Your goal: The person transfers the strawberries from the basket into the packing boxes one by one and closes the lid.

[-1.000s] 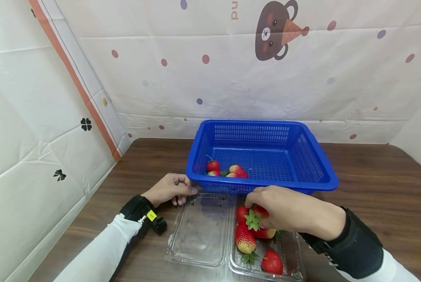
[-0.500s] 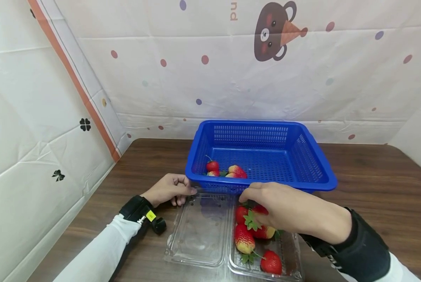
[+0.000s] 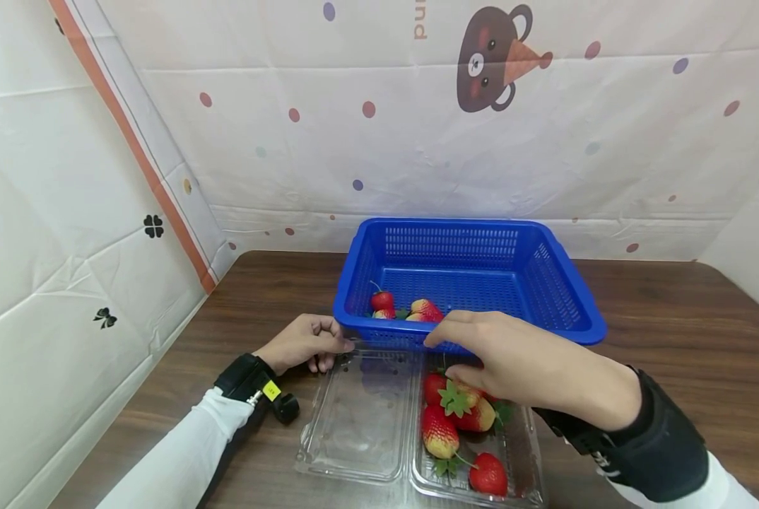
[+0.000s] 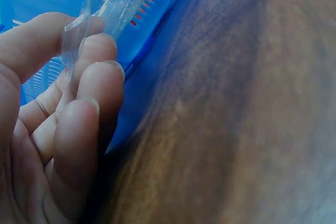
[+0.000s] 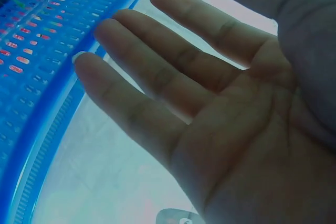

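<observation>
A clear plastic clamshell box lies unfolded, its lid [image 3: 367, 424] on the left and its base [image 3: 524, 459] on the right. Several red strawberries [image 3: 439, 430] with green leaves sit in the base. My left hand [image 3: 309, 343] pinches the far left corner of the lid; the left wrist view has the clear plastic edge [image 4: 76, 38] between thumb and fingers. Over the far end of the base, my right hand [image 3: 507, 357] hovers with thumb and fingers apart. In the right wrist view its fingers [image 5: 142, 77] are extended and the palm is bare.
Just behind the box stands a blue perforated basket [image 3: 452, 240], with several strawberries [image 3: 425, 309] in its near left part. A patterned white sheet [image 3: 278, 155] rises behind the brown wooden table [image 3: 678, 332] and along its left side.
My right hand has risen from among the strawberries towards the basket's front rim, its fingers spreading and leaving the strawberries in the base. My left hand has stayed at the lid corner.
</observation>
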`<action>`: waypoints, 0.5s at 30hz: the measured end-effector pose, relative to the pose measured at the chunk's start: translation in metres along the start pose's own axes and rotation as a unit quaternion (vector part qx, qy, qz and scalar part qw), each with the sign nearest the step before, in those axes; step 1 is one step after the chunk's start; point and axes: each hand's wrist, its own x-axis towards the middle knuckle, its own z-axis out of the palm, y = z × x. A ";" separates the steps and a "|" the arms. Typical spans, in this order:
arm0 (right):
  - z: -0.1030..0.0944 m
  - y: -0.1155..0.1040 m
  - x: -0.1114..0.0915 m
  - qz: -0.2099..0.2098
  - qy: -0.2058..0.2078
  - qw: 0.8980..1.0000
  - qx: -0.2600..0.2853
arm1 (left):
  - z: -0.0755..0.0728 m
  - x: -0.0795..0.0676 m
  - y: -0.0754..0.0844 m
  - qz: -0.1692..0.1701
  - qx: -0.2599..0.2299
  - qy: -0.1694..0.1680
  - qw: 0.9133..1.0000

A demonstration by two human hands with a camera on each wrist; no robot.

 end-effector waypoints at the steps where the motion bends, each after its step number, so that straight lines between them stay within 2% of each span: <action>1: 0.000 0.001 0.001 -0.003 0.006 1.000 -0.003 | 0.000 0.000 0.000 0.001 0.000 0.000 1.000; 15: -0.006 0.014 0.007 0.016 0.056 0.998 -0.021 | 0.000 0.001 -0.002 0.002 -0.004 0.000 1.000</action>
